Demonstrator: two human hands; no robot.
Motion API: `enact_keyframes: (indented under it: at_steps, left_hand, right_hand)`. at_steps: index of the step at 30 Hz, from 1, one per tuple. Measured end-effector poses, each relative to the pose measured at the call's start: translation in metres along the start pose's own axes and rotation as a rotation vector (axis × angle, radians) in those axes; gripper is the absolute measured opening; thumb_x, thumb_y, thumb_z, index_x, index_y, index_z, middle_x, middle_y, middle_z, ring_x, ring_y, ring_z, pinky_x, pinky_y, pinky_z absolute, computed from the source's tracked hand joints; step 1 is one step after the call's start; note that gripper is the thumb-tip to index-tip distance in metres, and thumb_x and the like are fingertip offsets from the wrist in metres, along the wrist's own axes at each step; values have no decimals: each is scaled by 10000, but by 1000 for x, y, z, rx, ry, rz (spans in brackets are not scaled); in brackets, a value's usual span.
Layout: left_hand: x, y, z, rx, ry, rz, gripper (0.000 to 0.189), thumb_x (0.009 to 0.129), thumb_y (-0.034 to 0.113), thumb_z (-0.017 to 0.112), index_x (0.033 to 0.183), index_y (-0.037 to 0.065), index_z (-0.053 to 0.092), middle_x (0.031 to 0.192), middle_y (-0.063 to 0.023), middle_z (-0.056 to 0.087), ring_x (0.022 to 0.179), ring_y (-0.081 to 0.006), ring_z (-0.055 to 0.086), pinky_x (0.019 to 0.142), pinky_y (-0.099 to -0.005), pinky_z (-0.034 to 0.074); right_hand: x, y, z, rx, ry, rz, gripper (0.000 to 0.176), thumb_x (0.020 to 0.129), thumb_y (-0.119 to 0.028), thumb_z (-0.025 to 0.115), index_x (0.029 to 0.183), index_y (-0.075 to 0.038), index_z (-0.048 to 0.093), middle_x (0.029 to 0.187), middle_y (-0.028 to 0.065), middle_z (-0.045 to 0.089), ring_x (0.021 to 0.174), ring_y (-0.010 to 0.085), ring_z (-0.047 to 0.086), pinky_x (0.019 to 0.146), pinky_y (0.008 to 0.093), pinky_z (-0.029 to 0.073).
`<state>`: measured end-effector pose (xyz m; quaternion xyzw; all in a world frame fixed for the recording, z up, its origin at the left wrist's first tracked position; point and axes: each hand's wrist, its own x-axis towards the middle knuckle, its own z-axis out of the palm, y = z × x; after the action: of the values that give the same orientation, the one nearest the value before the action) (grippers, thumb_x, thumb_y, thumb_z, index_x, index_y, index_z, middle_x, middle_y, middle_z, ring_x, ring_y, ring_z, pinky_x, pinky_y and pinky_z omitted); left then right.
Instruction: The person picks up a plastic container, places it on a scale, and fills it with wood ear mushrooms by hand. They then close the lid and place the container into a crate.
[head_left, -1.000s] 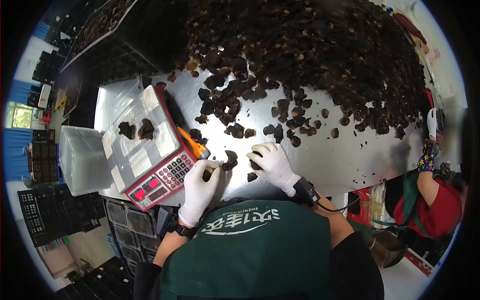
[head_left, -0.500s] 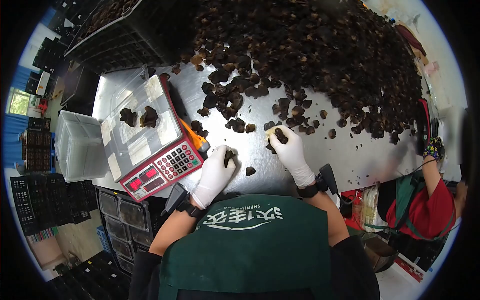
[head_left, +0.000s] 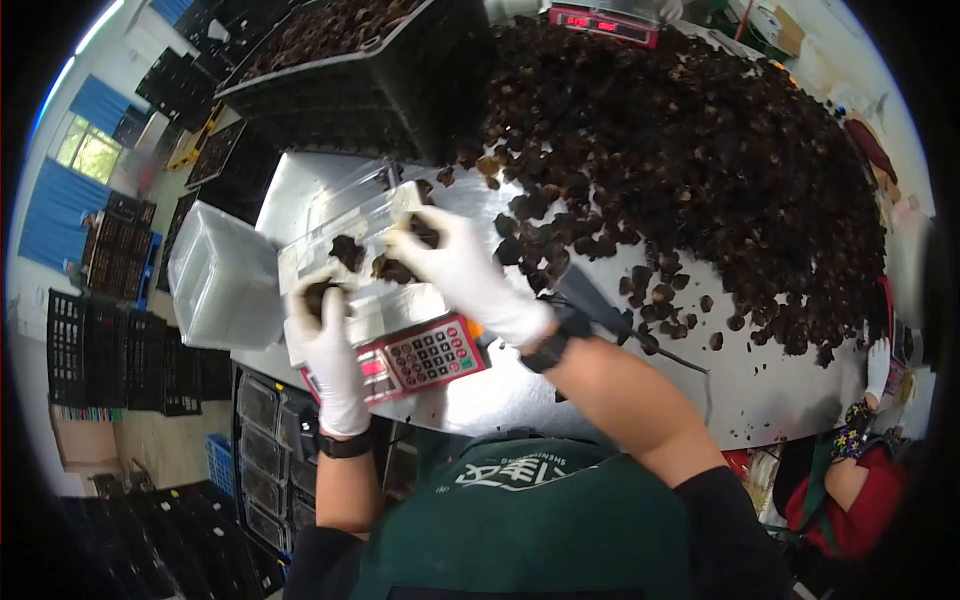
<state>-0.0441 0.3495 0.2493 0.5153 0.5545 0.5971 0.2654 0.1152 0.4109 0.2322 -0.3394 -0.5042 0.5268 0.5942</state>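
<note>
My left hand [head_left: 330,345], in a white glove, is closed around a dark mushroom piece [head_left: 318,297] that looks like wood ear. It hovers over the near-left part of a clear plastic box [head_left: 375,318] on a red digital scale [head_left: 430,352]. My right hand [head_left: 455,265], gloved too and slightly blurred, grips another dark piece [head_left: 424,232] above the far-right part of the box. Between the hands, one curled mushroom piece [head_left: 347,252] lies in the box. Beside it sits a brownish piece [head_left: 390,270], partly covered by my right fingers.
A large heap of dark mushroom pieces [head_left: 690,160] covers the metal table [head_left: 600,390]. A black crate [head_left: 390,100] full of pieces stands behind the scale; stacked clear boxes [head_left: 225,285] are left. Another scale [head_left: 605,25] is at the back. A co-worker's gloved hand [head_left: 878,368] is far right.
Both hands have moved left from the table's near edge to over the box on the scale, each carrying dark pieces. The view has turned left, showing more of the crate.
</note>
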Motion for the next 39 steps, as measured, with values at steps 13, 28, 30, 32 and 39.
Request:
enact_keyframes:
  at_steps: [13, 28, 30, 32, 39]
  left_hand:
    - [25, -48, -10, 429, -187, 66, 427, 1070, 256, 389, 1409, 1, 437, 1400, -156, 482, 1303, -251, 454, 1119, -363, 323]
    - [-6, -10, 35, 676, -219, 470, 501, 850, -53, 558, 1343, 12, 506, 1412, -204, 454, 1350, -366, 413, 1130, -456, 316]
    - [-19, -7, 49, 636, -284, 555, 528, 780, -110, 584, 1292, 14, 545, 1381, -211, 483, 1321, -385, 453, 1108, -468, 351]
    - [-39, -7, 59, 578, -366, 537, 484, 755, -111, 606, 1225, 1, 583, 1340, -214, 512, 1287, -386, 486, 1072, -463, 389]
    - [-48, -46, 135, 767, -809, 490, 478, 818, 2, 572, 1292, 6, 513, 1310, -216, 518, 1237, -404, 490, 1018, -481, 427]
  right_hand:
    - [-23, 36, -46, -424, -11, -285, 408, 775, -27, 631, 1181, -72, 637, 1268, 142, 563, 1223, 318, 502, 1061, 404, 393]
    - [-19, 71, -161, -1352, -33, -109, 374, 771, -215, 726, 1132, -143, 663, 1120, 44, 617, 1136, 240, 541, 1031, 429, 360]
    - [-7, 95, -155, -1468, -43, -41, 239, 793, -200, 704, 1027, -153, 697, 993, 28, 653, 1025, 227, 597, 931, 402, 397]
    - [-5, 107, -163, -1359, 34, -54, 119, 805, -186, 690, 916, -153, 718, 895, 14, 680, 927, 225, 633, 891, 390, 409]
    - [-66, 23, -206, -913, 343, -142, 136, 819, -89, 707, 952, -81, 737, 861, 57, 707, 807, 225, 648, 762, 337, 488]
